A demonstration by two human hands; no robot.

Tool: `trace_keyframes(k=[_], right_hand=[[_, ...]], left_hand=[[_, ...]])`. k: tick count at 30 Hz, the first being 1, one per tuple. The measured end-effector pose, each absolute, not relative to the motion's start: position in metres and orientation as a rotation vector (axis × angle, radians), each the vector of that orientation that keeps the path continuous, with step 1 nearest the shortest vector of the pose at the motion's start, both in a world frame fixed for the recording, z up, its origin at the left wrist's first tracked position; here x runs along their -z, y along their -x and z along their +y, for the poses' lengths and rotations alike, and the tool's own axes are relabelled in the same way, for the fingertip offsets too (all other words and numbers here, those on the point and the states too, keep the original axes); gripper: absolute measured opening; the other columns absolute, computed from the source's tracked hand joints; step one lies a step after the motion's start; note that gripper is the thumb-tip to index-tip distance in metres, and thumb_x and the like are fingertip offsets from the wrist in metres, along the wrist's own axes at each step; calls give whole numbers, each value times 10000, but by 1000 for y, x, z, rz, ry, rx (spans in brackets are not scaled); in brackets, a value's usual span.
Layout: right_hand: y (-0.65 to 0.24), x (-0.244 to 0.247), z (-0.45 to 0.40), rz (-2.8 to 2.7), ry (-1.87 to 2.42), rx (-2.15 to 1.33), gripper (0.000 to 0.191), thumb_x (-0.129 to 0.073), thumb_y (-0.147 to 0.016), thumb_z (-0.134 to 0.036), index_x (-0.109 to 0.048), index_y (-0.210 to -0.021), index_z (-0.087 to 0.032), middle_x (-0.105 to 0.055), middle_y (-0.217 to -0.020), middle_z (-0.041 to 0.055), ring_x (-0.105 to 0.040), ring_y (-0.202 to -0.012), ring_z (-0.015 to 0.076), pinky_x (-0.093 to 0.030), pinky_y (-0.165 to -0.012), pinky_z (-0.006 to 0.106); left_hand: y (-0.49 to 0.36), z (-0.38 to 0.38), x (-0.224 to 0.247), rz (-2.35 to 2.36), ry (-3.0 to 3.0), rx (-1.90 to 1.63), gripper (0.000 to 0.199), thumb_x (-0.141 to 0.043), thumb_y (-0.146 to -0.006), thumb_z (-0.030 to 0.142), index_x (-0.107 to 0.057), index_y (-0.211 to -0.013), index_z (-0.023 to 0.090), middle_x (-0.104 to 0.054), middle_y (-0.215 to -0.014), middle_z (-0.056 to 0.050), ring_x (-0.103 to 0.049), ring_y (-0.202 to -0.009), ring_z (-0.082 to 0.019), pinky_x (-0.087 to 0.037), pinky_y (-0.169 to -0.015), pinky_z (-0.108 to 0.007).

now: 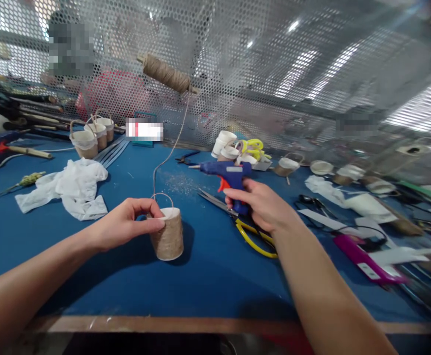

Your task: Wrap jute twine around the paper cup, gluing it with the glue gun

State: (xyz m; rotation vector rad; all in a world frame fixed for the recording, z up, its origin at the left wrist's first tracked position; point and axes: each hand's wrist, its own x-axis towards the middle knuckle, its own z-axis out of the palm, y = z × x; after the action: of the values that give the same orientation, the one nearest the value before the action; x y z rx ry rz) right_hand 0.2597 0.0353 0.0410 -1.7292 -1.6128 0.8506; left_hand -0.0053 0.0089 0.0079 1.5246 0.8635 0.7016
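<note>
My left hand [132,224] pinches the rim of a small paper cup [168,239] whose side is wrapped in brown twine. From the cup, a strand of twine [173,148] runs up to a spool [166,74] mounted on the mesh. In my right hand [263,202] is a blue hot glue gun [226,168] with an orange trigger, its nozzle pointing left. Under the glue gun lie yellow-handled scissors [254,239], blades partly hidden by it.
Finished-looking small baskets [86,143] stand at the back left, near a crumpled white cloth [69,185]. A second glue gun [1,148] lies far left. White cups [224,143] and pliers [188,158] sit at the back. A purple tool [367,259] and paper strips clutter the right.
</note>
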Motion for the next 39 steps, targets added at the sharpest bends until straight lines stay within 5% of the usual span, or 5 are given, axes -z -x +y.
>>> trace_keyframes(k=[2, 6, 14, 29, 39], right_hand=[[-253, -45, 15, -1661, 1606, -988, 176, -581, -753, -318, -568, -751, -142, -604, -652, 23, -556, -535, 112, -468, -517, 243], [-238, -45, -13, -1774, 1407, -1055, 215, -546, -787, -330, -596, -910, -161, -543, -558, -38, -501, -458, 89, -445, -462, 217], [-227, -34, -32, -1744, 1528, -713, 151, -607, -721, -363, -639, -676, -223, -453, -344, -66, -448, -318, 119, -402, -347, 248], [-230, -11, -37, -1817, 1600, -426, 199, -627, -673, -418, -603, -563, -253, -503, -352, -34, -486, -321, 157, -381, -310, 278], [-220, -25, -36, -1914, 1446, -523, 28, -593, -688, -299, -589, -668, -280, -646, -541, -5, -602, -469, 200, -514, -490, 308]], left_hand=[[4, 10, -7, 862, -1471, -734, 176, -595, -735, 303, -544, -674, 147, -591, -740, -17, -518, -698, -128, -402, -674, -255], [2, 13, -4, 891, -1474, -854, 168, -610, -734, 284, -554, -661, 144, -615, -753, -22, -536, -721, -131, -411, -691, -255], [1, 15, 2, 980, -1539, -909, 165, -599, -749, 287, -562, -666, 149, -632, -746, -30, -551, -736, -143, -426, -699, -267], [-2, 12, 1, 1092, -1567, -919, 167, -597, -735, 309, -579, -686, 150, -605, -668, 5, -518, -665, -120, -401, -660, -241], [-1, 12, 2, 1129, -1571, -942, 164, -613, -723, 306, -551, -702, 156, -575, -679, 11, -498, -652, -114, -396, -634, -240]])
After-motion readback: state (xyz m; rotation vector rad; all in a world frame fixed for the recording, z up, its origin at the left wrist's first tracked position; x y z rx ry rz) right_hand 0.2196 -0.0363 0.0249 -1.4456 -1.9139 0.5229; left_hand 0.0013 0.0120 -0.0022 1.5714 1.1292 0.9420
